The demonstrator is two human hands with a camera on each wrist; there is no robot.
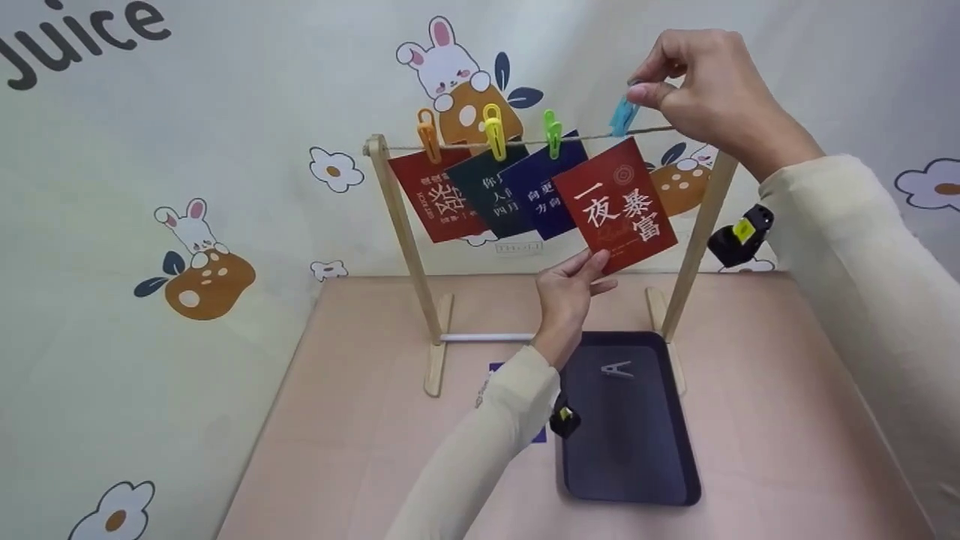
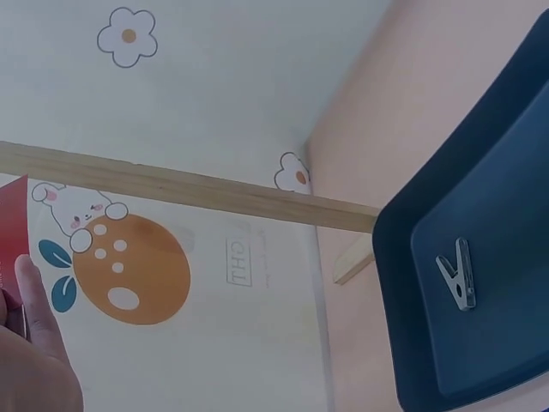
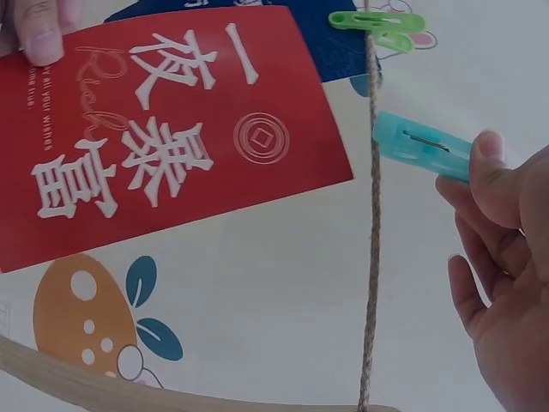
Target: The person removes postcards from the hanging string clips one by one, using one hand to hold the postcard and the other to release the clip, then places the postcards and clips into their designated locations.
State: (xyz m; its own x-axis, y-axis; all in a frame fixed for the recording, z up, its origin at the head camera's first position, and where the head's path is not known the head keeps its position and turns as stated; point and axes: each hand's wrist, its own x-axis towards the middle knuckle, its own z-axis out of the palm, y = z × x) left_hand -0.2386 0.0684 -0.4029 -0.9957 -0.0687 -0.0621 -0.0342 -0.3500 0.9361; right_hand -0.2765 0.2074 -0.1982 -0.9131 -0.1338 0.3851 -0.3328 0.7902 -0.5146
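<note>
My left hand [image 1: 566, 296] pinches the lower edge of a red card [image 1: 619, 206] with white characters, thumb on its front. The card tilts just below the twine [image 3: 373, 232]. Between thumb and fingers, my right hand [image 1: 709, 90] holds a blue clothespin [image 3: 425, 148], its tip right at the twine and a little apart from the card's top corner. To the left, an orange clothespin [image 1: 427, 135] carries another red card [image 1: 435, 199], a yellow clothespin [image 1: 493, 133] a green card [image 1: 487, 184], and a green clothespin [image 1: 553, 135] a dark blue card [image 1: 544, 187].
A wooden frame [image 1: 409, 247] holds up the twine. Between its feet and toward me lies a dark tray [image 1: 630, 450] with a pale clothespin [image 2: 457, 276] in it. Something blue and white [image 1: 496, 367] lies partly hidden under my left forearm. A printed cloth [image 1: 240, 112] hangs behind.
</note>
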